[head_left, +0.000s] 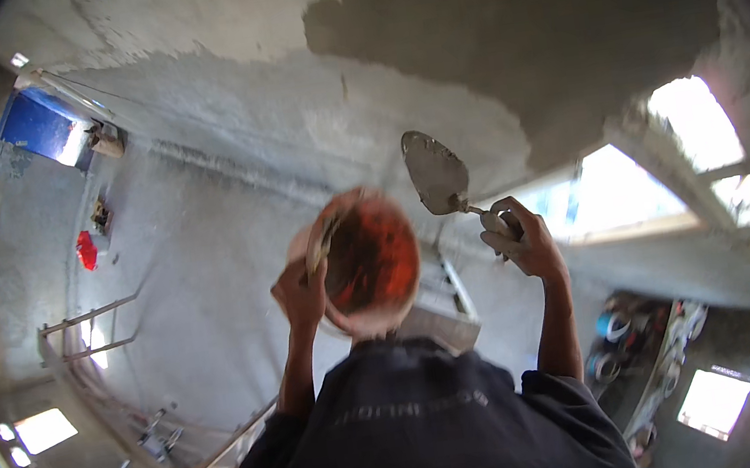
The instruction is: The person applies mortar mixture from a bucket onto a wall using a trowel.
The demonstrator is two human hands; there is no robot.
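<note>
My right hand [524, 238] is closed round the handle of a pointed trowel [435, 172]. The trowel's blade is raised up and to the left of that hand, with grey smears on its face. On the left, my left hand [300, 291] grips the near-left rim of an orange-red bucket [391, 251]. The bucket is tipped so that its inside shows, streaked with dark residue. A greyish strip [324, 241] lies at the fingers of my left hand; blur hides whether it is part of the bucket or a separate thing.
Ahead, a grey wall [282, 104] carries a darker, wet-looking patch [538, 33]. Bright openings [621, 192] are at the right. Wooden rails [88, 319] edge the left side. A red object [86, 251] lies at far left, and cluttered items [610, 326] stand lower right.
</note>
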